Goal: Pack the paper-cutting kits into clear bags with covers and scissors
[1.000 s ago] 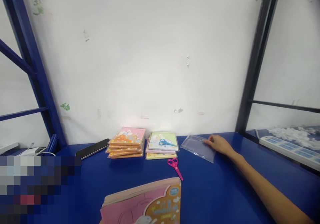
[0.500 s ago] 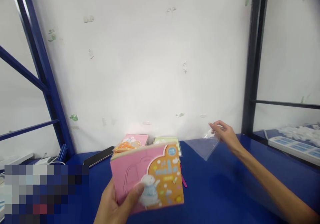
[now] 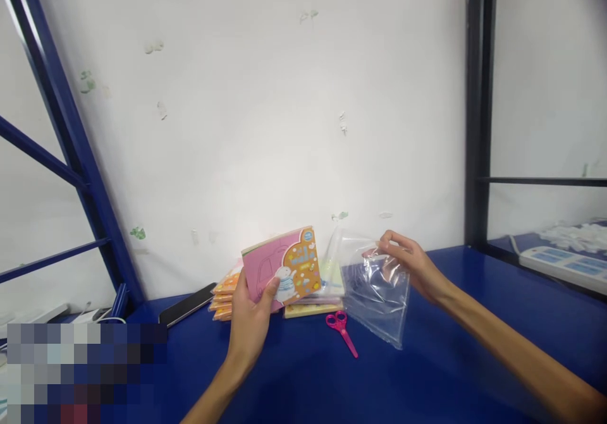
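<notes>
Well, the two hands are apart, each clamped on one thing and both raised above the blue surface (image 3: 429, 373). The left hand (image 3: 249, 326) grips a pink-and-orange booklet (image 3: 289, 265), thumb across its lower front and fingers behind it, so most of the cover stays in view. The booklet stands tilted, its long axis rising from lower left to upper right, and its printed cover faces the person.

The right hand (image 3: 410, 263) pinches the upper edge of a clear plastic bag (image 3: 377, 294), which hangs from that grip under its own weight — held this way, it falls slack and its lowest corner points down toward the surface. The bag's long axis runs close to upright, and its left edge is just beside the booklet's right corner. Whether its mouth is open, I cannot tell through the creased plastic.

Below the hands, a stack of orange booklets (image 3: 222, 296) and a pile with a yellow booklet (image 3: 313, 309) at its base sit side by side. Pink scissors (image 3: 340, 330) lie just in front of that pile, under the bag, and a black smartphone (image 3: 186, 304) rests left of the stack — all of them on the surface, out of the hands' way.
</notes>
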